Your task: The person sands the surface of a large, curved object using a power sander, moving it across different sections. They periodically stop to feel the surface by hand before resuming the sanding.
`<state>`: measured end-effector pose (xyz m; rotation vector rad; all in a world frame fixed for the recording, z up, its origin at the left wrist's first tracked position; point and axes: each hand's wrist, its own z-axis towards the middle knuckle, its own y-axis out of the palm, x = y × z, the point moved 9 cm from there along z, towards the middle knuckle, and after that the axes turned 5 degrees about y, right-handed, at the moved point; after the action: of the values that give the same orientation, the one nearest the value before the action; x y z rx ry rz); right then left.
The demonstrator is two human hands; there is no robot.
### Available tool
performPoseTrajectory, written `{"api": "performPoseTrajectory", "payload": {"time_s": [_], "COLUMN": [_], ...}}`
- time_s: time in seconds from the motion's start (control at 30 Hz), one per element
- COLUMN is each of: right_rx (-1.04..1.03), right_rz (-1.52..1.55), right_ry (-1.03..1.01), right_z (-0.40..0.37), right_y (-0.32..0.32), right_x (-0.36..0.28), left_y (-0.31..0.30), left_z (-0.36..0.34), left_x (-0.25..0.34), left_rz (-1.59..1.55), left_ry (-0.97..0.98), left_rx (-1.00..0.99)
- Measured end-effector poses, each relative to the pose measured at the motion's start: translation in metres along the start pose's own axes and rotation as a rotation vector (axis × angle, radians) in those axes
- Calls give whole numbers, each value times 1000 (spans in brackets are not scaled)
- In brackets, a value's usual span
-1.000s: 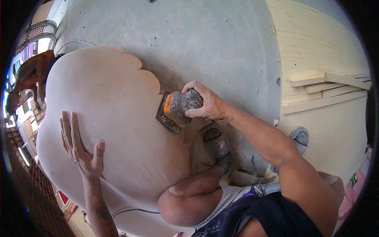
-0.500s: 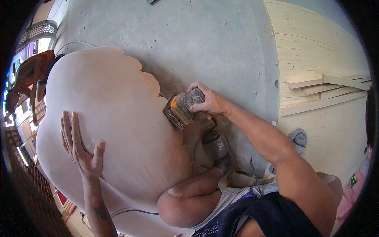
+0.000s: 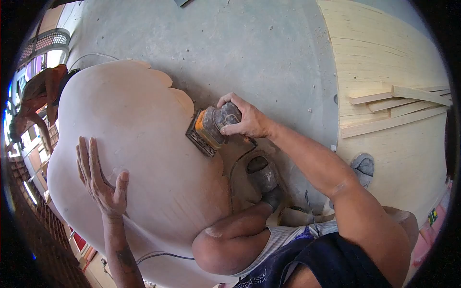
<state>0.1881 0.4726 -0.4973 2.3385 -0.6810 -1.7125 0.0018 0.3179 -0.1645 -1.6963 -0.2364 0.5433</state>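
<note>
A large rounded, pale, smooth form [image 3: 158, 129] with a scalloped edge fills the left and middle of the view. My left hand [image 3: 103, 185] lies flat on its surface, fingers stretched and thumb apart, holding nothing. A dusty orange and black electric sander [image 3: 211, 125] is in my right hand [image 3: 247, 120], whose fingers wrap round its top. The sander is tilted, its flat pad pressed to the form's right edge, just below the scallops. From the sander a dark cord [image 3: 238, 161] runs down toward my leg.
Pale wooden strips [image 3: 394, 110] lie on a plywood sheet [image 3: 384, 53] at the right. My slippered foot [image 3: 263, 175] rests on the dusty concrete floor [image 3: 249, 43]. Another person [image 3: 43, 101] bends at the far left, near a perforated chair [image 3: 50, 41].
My right hand has moved the sander a little left and up along the form's edge. The left hand stays nearly in place. The other person has shifted slightly.
</note>
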Motion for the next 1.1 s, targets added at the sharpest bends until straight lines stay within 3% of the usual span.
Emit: {"api": "performPoseTrajectory", "payload": {"time_s": [0.33,0.47,0.7,0.93,1.1], "right_rx": [42,6,5,85,140], "right_rz": [114,514,661,528,148], "right_ry": [171,307,419,361,211], "right_z": [-23,2,3,-44,-84], "right_y": [-5,-6,-4,12,28], "right_x": [66,74,106,107,68], "left_y": [1,0,0,1,1], "left_z": [-1,0,-2,-2,-2], "left_x": [-1,-2,-3,-4,-4], "left_rz": [3,1,-29,-14,-22], "left_ry": [-1,-3,-46,-46,-58], "left_rx": [7,12,15,40,50]}}
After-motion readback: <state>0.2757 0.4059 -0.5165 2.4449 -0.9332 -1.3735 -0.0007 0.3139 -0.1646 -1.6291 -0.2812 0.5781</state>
